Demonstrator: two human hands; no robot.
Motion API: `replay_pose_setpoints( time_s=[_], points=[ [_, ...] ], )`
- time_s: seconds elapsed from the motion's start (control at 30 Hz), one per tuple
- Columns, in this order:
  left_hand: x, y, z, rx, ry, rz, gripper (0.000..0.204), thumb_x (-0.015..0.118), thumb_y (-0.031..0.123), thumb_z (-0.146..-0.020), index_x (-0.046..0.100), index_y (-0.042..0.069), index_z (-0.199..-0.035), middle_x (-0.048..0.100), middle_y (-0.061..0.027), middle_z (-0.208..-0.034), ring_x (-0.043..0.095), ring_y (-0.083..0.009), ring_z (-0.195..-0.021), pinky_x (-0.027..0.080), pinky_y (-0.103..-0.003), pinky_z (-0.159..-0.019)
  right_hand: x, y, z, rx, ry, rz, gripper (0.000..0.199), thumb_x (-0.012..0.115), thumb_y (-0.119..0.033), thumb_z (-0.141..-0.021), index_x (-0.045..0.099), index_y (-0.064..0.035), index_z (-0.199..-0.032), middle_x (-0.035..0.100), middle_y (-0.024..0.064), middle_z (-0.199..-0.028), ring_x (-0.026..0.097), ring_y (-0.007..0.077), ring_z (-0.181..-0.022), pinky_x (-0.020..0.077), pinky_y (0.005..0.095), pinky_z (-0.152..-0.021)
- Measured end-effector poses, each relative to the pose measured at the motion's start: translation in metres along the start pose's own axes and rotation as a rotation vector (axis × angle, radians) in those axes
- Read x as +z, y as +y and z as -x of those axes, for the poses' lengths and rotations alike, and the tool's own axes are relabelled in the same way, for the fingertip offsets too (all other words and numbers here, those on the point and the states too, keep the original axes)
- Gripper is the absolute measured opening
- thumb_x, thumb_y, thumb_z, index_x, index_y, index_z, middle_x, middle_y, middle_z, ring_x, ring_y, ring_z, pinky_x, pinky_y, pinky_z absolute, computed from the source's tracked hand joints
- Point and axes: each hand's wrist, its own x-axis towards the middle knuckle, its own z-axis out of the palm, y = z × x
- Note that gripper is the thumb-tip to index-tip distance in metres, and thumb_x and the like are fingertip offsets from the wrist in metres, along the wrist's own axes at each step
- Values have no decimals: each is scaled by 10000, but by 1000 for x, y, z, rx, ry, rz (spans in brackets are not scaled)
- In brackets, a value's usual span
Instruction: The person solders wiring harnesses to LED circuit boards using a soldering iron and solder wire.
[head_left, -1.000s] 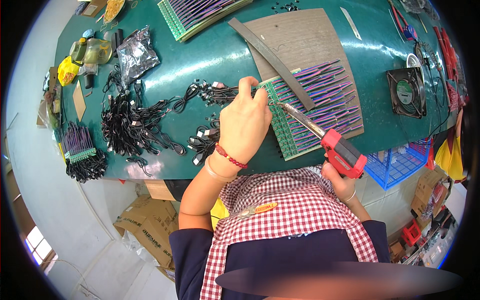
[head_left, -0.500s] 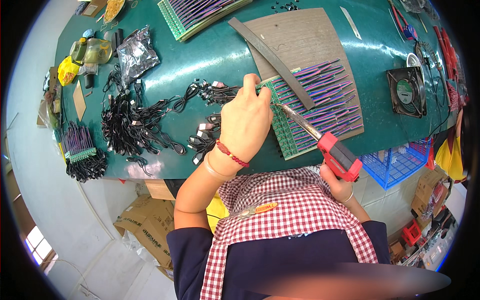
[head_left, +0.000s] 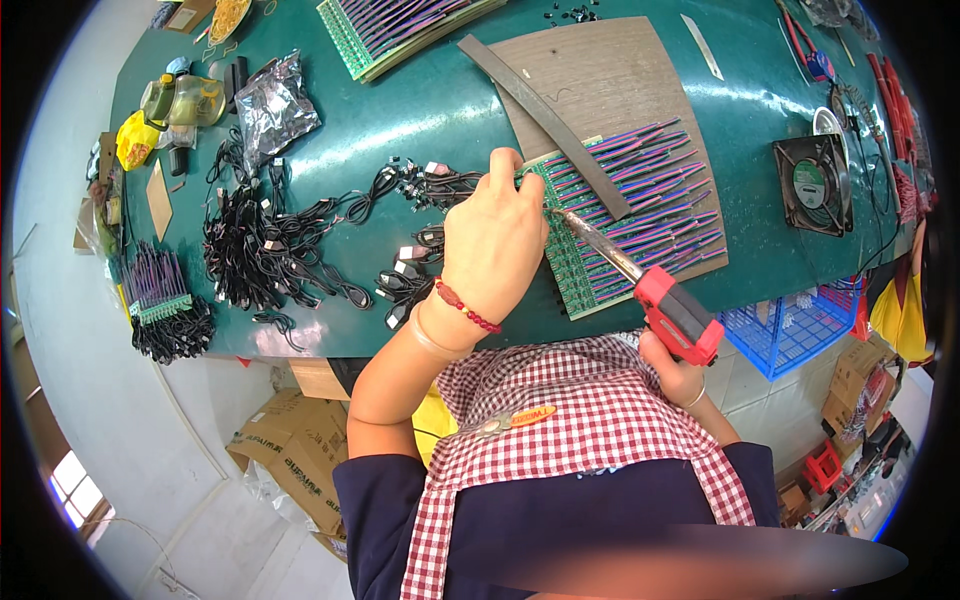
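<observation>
My right hand [head_left: 674,374] is wrapped round the red and black handle of a soldering iron [head_left: 684,318]. The iron's metal shaft slants up to the left, and its tip meets the left side of a green circuit board panel [head_left: 574,284]. At that same edge my left hand [head_left: 496,232] is closed, fingers bent near the tip; whatever they pinch is hidden behind them. Rows of purple, pink and blue wires [head_left: 660,232] stretch rightward from the panel. Across them lies a flat grey bar [head_left: 548,122]. Black cables [head_left: 440,184] run up to my left hand.
A brown sheet [head_left: 610,62] lies under the panel on the green table [head_left: 400,130]. Black USB cables [head_left: 262,245] are heaped to the left, beside a silver bag [head_left: 277,110]. More wired panels [head_left: 400,35] lie at the back; a fan [head_left: 812,185] stands right, above a blue basket [head_left: 785,330].
My left hand has shifted very slightly to the right. The soldering iron stays nearly in place, its tip still at the panel's left side.
</observation>
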Motion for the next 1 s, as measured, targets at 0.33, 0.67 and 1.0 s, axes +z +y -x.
replay_pose_setpoints(
  time_s=[0.33,0.67,1.0],
  points=[
    [0,0,0,-6,-4,-13,85,619,39,-712,575,6,-776,545,-111,-1042,632,-257,-689,534,-342,-558,0,-5,0,22,18,-1,89,582,-32,-870,575,16,-945,575,34,-735,537,101,-635,428,248,-582],
    [1,0,0,-2,7,-9,84,614,30,-715,571,8,-784,543,-107,-1040,632,-254,-700,534,-341,-567,-1,1,2,-10,23,-26,215,608,-48,-863,565,18,-1063,598,46,-802,555,117,-695,450,270,-627],
    [11,-9,2,49,124,59,86,666,82,-730,589,57,-760,547,-41,-1015,611,-221,-681,514,-329,-554,-2,-8,-2,70,64,-202,99,645,-74,-856,621,-13,-930,606,15,-810,562,101,-715,454,264,-632]
  ],
)
